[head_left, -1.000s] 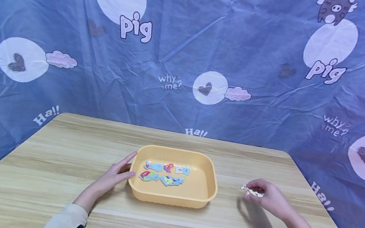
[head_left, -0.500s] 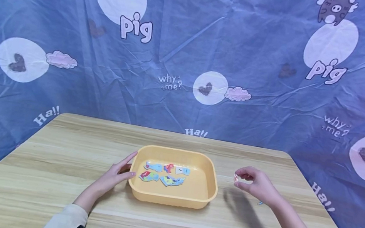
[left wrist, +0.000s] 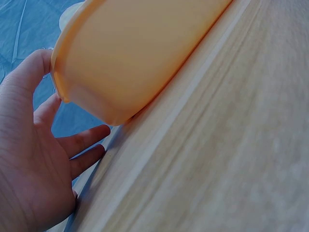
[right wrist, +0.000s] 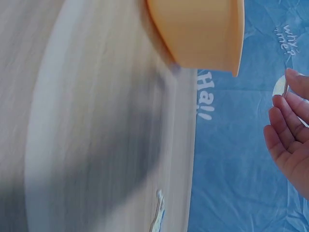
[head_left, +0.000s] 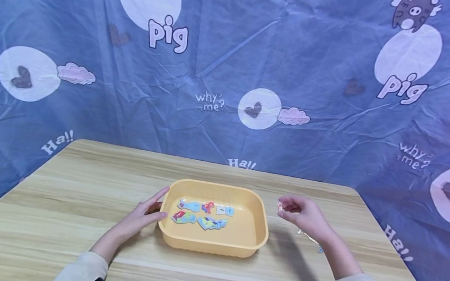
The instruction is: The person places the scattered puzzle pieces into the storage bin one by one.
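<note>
My right hand (head_left: 305, 215) pinches a small flat puzzle piece (head_left: 280, 206) between thumb and fingertips, above the table to the right of a yellow plastic tray (head_left: 210, 247). In the right wrist view the piece (right wrist: 286, 88) shows edge-on. My left hand (head_left: 139, 215) lies along the tray's left side, fingers extended, with thumb and index finger touching the rim. Inside the tray lie several colourful puzzle pieces in two rows, among them a red one (head_left: 208, 207), a blue one (head_left: 189, 205) and a yellow-blue one (head_left: 212, 223).
More puzzle pieces (head_left: 308, 237) lie on the wooden table (head_left: 116, 178) under the right forearm, partly hidden by it. A blue printed cloth (head_left: 227, 64) hangs behind the table.
My right hand has lifted a piece off the right side of the table and moved left and away toward the tray, uncovering other pieces. The left hand and tray have not moved.
</note>
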A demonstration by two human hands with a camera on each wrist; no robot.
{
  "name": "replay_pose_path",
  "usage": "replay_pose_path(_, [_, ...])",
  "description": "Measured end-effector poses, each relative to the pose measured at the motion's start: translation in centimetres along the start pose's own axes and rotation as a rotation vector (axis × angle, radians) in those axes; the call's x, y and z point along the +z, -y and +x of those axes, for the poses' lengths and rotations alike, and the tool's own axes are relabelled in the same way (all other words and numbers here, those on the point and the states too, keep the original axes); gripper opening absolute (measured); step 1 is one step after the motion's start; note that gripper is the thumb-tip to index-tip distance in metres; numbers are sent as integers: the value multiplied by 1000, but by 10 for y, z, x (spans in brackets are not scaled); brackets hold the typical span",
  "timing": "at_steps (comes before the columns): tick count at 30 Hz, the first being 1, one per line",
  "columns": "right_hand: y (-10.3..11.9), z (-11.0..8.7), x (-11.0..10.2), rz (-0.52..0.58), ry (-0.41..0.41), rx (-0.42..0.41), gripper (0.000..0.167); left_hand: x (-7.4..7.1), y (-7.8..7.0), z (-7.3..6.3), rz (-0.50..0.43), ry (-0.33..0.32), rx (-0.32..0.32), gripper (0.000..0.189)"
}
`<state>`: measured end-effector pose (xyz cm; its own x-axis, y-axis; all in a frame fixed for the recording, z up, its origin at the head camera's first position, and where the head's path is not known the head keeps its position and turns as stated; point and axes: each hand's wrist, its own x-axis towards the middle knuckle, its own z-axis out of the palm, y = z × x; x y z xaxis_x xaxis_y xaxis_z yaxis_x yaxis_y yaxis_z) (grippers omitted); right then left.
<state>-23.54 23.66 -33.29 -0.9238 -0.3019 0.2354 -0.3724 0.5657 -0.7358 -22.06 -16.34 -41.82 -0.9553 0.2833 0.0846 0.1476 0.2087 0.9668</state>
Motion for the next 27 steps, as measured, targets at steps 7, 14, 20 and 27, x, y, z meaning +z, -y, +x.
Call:
replay_pose_path(7, [8, 12, 11, 55, -1, -20, 30, 0, 0, 0, -5, -4, 2, 63])
replay_pose_path(14, [21, 22, 23, 124, 15, -26, 32, 0, 0, 0, -5, -4, 3, 63])
replay_pose_path(20, [27, 32, 34, 156, 14, -16, 31, 0, -1, 0, -1, -7, 1, 63])
replay_pose_path(27, [34, 40, 47, 222, 9, -16, 30, 1, -1, 0, 7, -13, -11, 63])
